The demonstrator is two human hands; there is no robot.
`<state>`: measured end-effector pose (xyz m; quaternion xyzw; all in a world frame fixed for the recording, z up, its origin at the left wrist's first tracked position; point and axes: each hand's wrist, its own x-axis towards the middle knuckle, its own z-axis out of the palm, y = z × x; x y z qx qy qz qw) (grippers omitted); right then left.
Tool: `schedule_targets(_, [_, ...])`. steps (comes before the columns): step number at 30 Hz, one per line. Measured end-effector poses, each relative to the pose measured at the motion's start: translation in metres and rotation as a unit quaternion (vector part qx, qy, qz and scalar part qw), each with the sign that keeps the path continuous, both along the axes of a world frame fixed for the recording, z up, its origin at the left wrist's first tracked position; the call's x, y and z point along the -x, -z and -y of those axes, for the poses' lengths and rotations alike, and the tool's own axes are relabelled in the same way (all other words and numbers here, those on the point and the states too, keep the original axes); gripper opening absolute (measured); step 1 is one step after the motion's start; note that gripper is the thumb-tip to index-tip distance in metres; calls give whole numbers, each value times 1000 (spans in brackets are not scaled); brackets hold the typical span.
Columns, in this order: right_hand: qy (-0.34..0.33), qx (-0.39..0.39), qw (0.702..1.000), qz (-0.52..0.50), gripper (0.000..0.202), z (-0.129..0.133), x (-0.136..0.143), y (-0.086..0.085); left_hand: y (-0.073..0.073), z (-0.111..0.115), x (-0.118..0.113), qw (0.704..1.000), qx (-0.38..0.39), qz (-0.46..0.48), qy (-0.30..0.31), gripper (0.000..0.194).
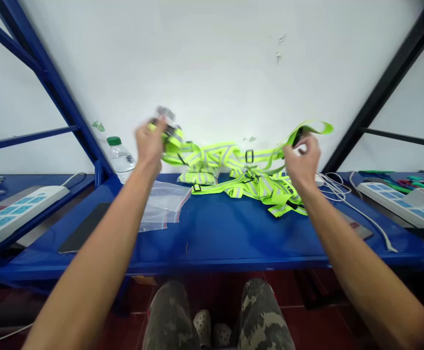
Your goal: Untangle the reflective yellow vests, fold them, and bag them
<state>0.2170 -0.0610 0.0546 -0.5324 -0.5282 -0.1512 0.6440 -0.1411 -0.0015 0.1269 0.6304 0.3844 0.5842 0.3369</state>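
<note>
Stretched between my hands, above the blue table (212, 238), is a neon yellow reflective strap (219, 154) with grey stripes and black buckles. My left hand (151, 143) is closed on its left end, partly smeared by motion. On the right, my right hand (303, 158) pinches the strap near a dark piece, and a loop sticks out beyond the fingers. Below the strap lies a tangled pile of similar straps (263, 188). A clear packet of folded yellow straps (199, 176) sits by the wall.
Clear zip bags (164, 199) and a green-capped bottle (120, 158) are at the left, near a dark flat pad (86, 228). White cables (358, 211) run along the right. Power strips (22, 211) stand on either side, and blue frame bars (57, 92) rise at the left.
</note>
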Motion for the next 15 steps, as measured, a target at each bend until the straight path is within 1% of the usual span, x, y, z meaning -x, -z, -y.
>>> schedule_targets(1, [-19, 7, 1000, -8, 17, 3, 18, 12, 19, 12, -14, 1000, -7, -7, -3, 56])
schedule_targets(2, [-42, 16, 999, -8, 19, 5, 36, 23, 37, 21, -26, 1000, 0, -26, 18, 54])
schedule_targets(3, [-73, 36, 997, -3, 20, 7, 51, 32, 54, 28, -35, 997, 13, -58, 51, 51])
schedule_targets(4, [-96, 63, 993, 3, 20, 9, 64, 41, 69, 33, -42, 988, 26, -118, 101, 50])
schedule_targets(5, [-102, 86, 991, 22, 22, 10, 74, 49, 82, 36, -47, 980, 32, -155, 123, 49])
schedule_targets(7, [-98, 115, 985, 86, 26, 13, 87, 63, 105, 37, -52, 970, 33, -191, 146, 49])
schedule_targets(9, [-98, 128, 975, 151, 29, 15, 90, 75, 122, 35, -53, 966, 41, -197, 160, 49])
schedule_targets(11, [-124, 144, 964, 184, 27, 17, 87, 83, 135, 33, -53, 965, 52, -190, 174, 47])
schedule_targets(13, [-163, 162, 955, 186, 24, 19, 83, 87, 143, 33, -52, 965, 65, -178, 179, 45])
schedule_targets(15, [-203, 173, 948, 171, 17, 19, 81, 89, 147, 34, -52, 968, 86, -162, 172, 44])
